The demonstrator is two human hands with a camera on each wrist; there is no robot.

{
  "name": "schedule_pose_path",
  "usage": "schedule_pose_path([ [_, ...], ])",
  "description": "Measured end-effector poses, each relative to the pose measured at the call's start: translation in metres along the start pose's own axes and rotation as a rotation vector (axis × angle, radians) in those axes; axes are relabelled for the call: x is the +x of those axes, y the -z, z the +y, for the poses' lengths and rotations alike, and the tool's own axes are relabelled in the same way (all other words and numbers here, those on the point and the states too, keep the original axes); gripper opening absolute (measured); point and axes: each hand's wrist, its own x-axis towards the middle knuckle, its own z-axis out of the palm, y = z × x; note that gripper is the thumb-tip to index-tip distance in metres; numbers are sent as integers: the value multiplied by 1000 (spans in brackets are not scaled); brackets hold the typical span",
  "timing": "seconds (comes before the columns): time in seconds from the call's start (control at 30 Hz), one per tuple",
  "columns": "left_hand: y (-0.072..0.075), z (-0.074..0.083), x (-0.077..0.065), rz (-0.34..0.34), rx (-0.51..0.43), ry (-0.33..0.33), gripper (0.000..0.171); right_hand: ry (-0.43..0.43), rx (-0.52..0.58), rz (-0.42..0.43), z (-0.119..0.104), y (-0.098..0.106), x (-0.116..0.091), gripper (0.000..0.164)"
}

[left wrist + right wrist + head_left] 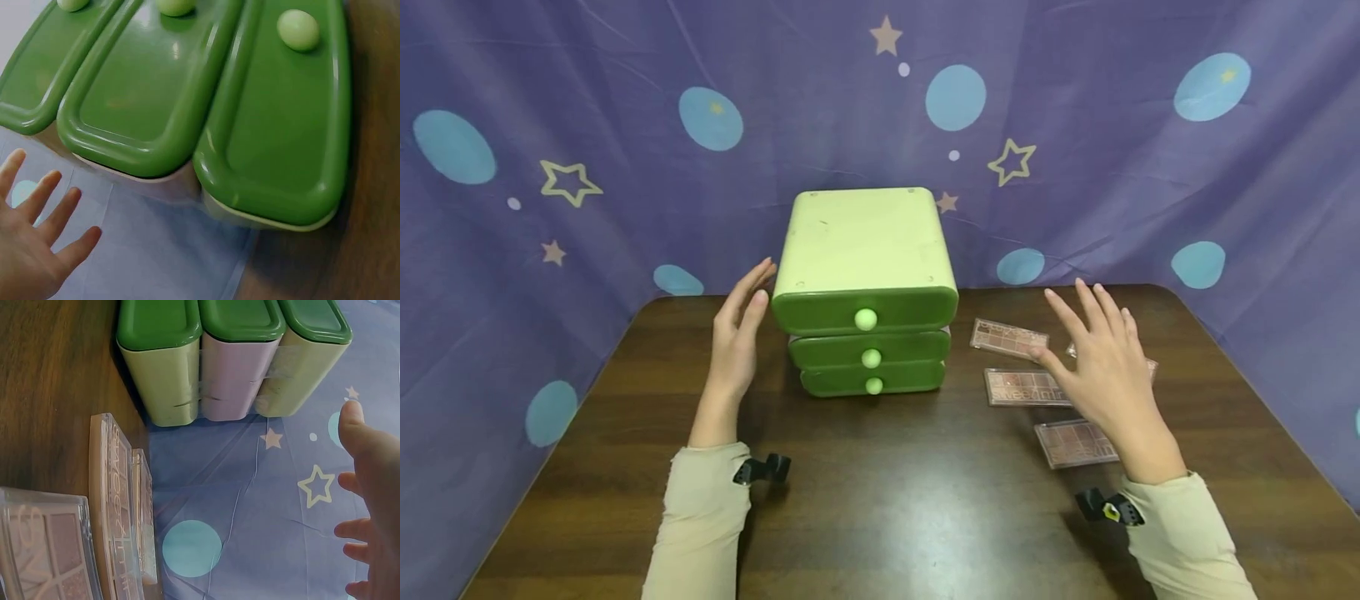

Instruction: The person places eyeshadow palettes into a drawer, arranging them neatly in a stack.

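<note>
A small three-drawer cabinet [865, 242] with a pale green top and dark green drawer fronts stands near the back of the table, all drawers closed. My left hand [734, 346] is held up just left of it, fingers extended; the left wrist view shows this hand [34, 234] apart from the drawer fronts [269, 125]. To the right, my right hand [1108, 375] hovers with spread fingers over several eyeshadow palettes and holds nothing. Among them are an upper palette [1009, 338], a middle palette [1026, 388] and a lower palette [1075, 443]. Another lies partly hidden behind the hand.
The brown wooden table [880, 517] bears the cabinet and palettes. Behind it hangs a purple curtain [820, 100] with stars and blue spots, close to the cabinet's back. A small dark wrist camera [763, 469] sticks out from the left sleeve, and a similar camera [1105, 507] from the right.
</note>
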Motion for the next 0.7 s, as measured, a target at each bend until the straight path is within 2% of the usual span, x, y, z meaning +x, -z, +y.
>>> schedule_pose_path([
  [0.17, -1, 1, 3, 7, -84, 88, 43, 16, 7, 26, -4, 0, 1, 77],
  [0.27, -2, 0, 3, 5, -98, 131, 43, 42, 26, 92, -7, 0, 2, 73],
  [0.5, -3, 0, 1, 8, -92, 170, 43, 159, 158, 357, -28, 1, 4, 52],
  [0.6, -2, 2, 1, 5, -90, 183, 43, 207, 205, 399, -40, 2, 5, 46],
  [0.7, -2, 5, 1, 9, -94, 189, 44, 233, 238, 395, -51, 2, 6, 43],
])
